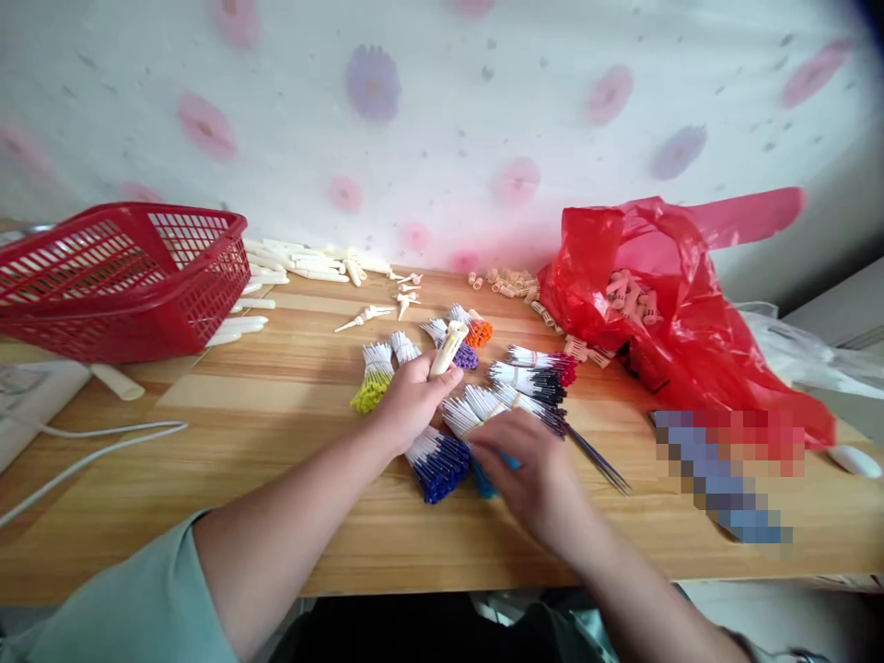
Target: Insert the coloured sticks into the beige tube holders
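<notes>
My left hand (412,398) is closed round a cream pen barrel (448,347), which sticks up and away from it. My right hand (530,470) lies over a light-blue bundle of pen refills (484,482), its fingers pinched at the bundle's white ends; what they hold is hidden. Around the hands lie several banded refill bundles: dark blue (436,463), yellow (374,377), orange (471,327), purple (461,354), red (542,360) and black (529,381). A few loose thin refills (599,461) lie to the right of my right hand.
A red mesh basket (121,278) stands at the back left. Cream barrels (304,262) and pen tips (373,315) lie along the back edge. A red plastic bag (680,313) of small cream parts sits at the right. White cables (89,447) run across the left of the wooden table (276,479).
</notes>
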Demonstrator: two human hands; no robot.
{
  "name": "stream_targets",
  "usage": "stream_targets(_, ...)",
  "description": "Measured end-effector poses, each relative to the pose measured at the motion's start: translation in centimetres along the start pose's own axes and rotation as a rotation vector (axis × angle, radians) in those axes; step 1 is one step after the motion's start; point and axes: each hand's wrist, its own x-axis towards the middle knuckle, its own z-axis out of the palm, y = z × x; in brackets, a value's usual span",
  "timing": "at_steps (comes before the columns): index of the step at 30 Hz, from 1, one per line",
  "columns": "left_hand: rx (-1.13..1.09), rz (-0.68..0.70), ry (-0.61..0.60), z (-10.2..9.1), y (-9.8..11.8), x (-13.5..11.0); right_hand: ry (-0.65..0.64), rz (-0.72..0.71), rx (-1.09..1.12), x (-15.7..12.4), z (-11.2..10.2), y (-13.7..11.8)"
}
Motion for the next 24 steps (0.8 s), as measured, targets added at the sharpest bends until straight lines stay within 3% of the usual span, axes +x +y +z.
stream_targets(4,0.002,0.000,0.004,0.1,-0.4,0.0,-0.256,0.095,-0.268,1.5,2.7,-0.8)
stream_targets(7,0.035,-0.019,0.018,0.1,-0.6,0.0,-0.333,0.130,-0.398,2.4,3.4,-0.9)
stream_targets(16,0.176,0.030,-0.006,-0.1,-0.8,0.3,-0.389,0.124,-0.578,3.4,3.4,-1.6)
stream_targets(24,0.273,0.042,-0.038,0.0,-0.7,0.2,-0.482,0.136,-0.610,3.4,2.8,-1.8)
